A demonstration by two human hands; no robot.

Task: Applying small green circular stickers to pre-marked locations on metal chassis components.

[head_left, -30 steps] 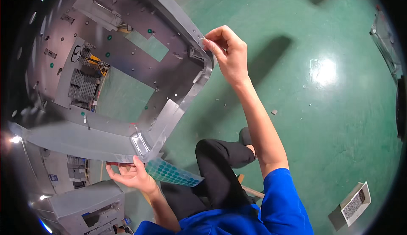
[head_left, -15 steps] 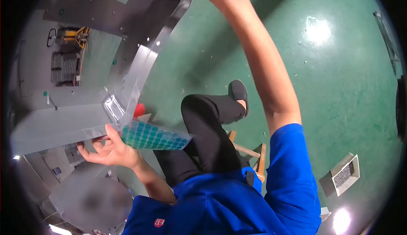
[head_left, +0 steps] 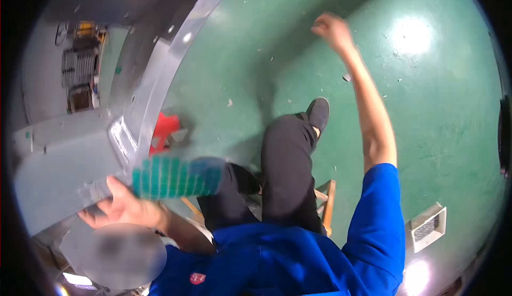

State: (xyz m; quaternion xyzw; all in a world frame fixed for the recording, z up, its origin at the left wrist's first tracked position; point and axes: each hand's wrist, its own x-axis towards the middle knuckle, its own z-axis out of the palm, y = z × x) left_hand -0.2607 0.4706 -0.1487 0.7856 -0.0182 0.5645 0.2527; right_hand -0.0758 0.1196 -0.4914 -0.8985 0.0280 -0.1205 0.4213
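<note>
Beside the near edge of a large grey sheet-metal part [head_left: 69,157] is my left hand [head_left: 125,208], thumb up and fingers bent at that edge. A clear sheet of green round stickers [head_left: 170,178] sticks out to the right from this hand, over my lap, blurred by motion. The hand seems to grip the sheet, though its held edge is hidden. My right hand [head_left: 332,29] is out over the floor at the upper right, away from the part. Its fingers are curled together; whether a small thing is between them does not show.
A red object [head_left: 164,130] stands on the green floor [head_left: 453,109] behind the metal part's corner. Wooden stool legs [head_left: 329,205] show by my knee. At the lower right sits a white box [head_left: 429,226] with grey contents. Racks [head_left: 80,69] stand at the far left.
My right hand has swung to the right and nearer, away from the metal part's far end. My left hand and the sticker sheet have shifted slightly left and down in the picture.
</note>
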